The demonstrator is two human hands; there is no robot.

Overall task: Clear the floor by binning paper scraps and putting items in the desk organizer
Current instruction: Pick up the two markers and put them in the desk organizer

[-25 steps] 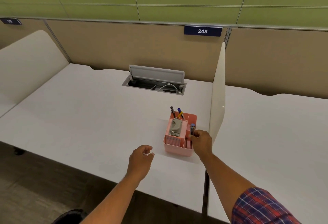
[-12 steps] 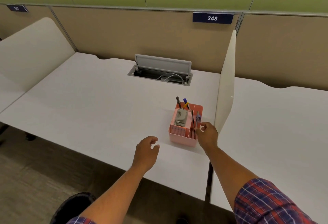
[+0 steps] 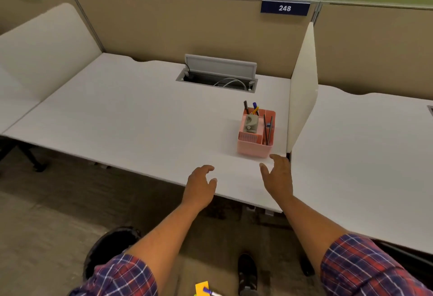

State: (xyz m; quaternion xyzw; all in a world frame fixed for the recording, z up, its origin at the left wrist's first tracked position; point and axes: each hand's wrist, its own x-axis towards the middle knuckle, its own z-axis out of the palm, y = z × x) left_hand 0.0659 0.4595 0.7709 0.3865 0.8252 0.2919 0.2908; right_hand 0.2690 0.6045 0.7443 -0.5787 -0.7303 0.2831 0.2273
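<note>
A pink desk organizer (image 3: pixel 255 149) stands on the white desk (image 3: pixel 140 117) near the right divider. It holds a grey stapler-like item (image 3: pixel 251 123), pens at the back (image 3: pixel 254 107) and two thin dark sticks (image 3: pixel 268 128) in the right compartment. My right hand (image 3: pixel 277 176) hovers open just in front of the organizer, holding nothing. My left hand (image 3: pixel 200 184) is open over the desk's front edge. On the floor at the bottom edge lie a yellow scrap (image 3: pixel 201 288) and a blue-capped marker (image 3: pixel 210 292).
An open cable hatch (image 3: pixel 219 74) sits at the back of the desk. A white divider (image 3: pixel 302 89) separates the neighbouring desk (image 3: pixel 363 155). A black bin (image 3: pixel 107 249) stands on the floor below left; a shoe (image 3: pixel 247 272) shows near the scrap.
My right hand let go of the dark sticks in the organizer's right compartment and drew back toward me, now open. The view tilted down, revealing the floor, bin and yellow scrap.
</note>
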